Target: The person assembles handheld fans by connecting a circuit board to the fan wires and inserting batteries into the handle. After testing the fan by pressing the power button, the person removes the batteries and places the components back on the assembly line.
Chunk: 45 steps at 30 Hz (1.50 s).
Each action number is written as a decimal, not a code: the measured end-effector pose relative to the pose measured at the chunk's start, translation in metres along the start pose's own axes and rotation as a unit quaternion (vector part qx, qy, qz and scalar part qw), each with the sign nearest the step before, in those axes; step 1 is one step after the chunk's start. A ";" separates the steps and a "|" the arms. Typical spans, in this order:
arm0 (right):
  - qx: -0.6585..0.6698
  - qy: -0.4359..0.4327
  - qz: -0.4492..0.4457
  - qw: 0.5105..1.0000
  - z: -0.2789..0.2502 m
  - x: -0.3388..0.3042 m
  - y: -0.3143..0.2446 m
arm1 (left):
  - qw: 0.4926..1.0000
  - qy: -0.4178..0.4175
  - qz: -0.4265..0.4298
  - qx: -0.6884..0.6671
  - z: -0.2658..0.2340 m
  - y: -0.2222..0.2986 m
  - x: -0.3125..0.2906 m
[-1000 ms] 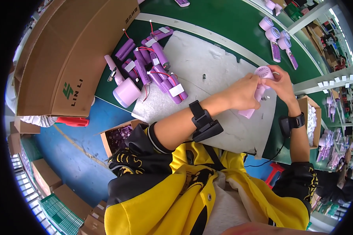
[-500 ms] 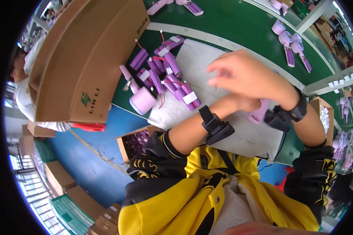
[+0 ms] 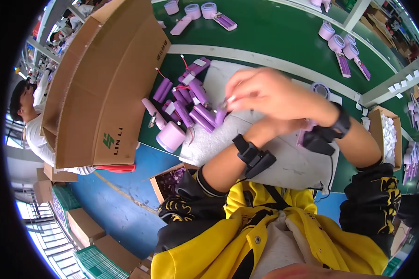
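Note:
My right hand crosses over my left and stretches toward a pile of purple battery packs. Its thumb and fingers pinch the top of one purple battery pack at the pile's right edge; motion blurs the fingertips. Below it, my left hand is partly covered by the right. Its fingers close round a pink handheld fan, whose round head shows beyond my right wrist; most of the handle is hidden. Left of the pile lies another pink fan, with a small metal part beside its handle.
A tall cardboard box stands at the left. A pale mat covers the bench under my hands. More fans lie on the green surface beyond a white rail. At the right is a box of white pieces. A person sits far left.
My right hand has moved left and down to the battery packs, its fingers closing on one. My left hand stays near the same place on the fan. The view has shifted slightly.

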State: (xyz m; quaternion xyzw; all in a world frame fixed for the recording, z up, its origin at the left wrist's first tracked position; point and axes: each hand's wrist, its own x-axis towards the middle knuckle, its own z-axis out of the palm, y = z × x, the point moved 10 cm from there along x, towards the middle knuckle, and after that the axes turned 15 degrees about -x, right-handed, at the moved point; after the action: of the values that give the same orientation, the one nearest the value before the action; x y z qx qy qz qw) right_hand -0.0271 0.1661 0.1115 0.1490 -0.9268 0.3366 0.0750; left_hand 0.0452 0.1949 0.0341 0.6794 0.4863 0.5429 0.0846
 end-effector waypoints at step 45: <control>-0.211 0.276 0.249 0.904 -0.022 -0.226 0.049 | 0.907 -0.208 -0.295 -0.215 0.032 -0.020 0.008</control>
State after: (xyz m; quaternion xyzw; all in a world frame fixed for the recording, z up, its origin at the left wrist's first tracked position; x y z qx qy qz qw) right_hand 0.1711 0.2670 0.0446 -0.2045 -0.9251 0.1689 0.2717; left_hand 0.0595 0.2243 0.0141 0.5678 0.5077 0.4304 0.4844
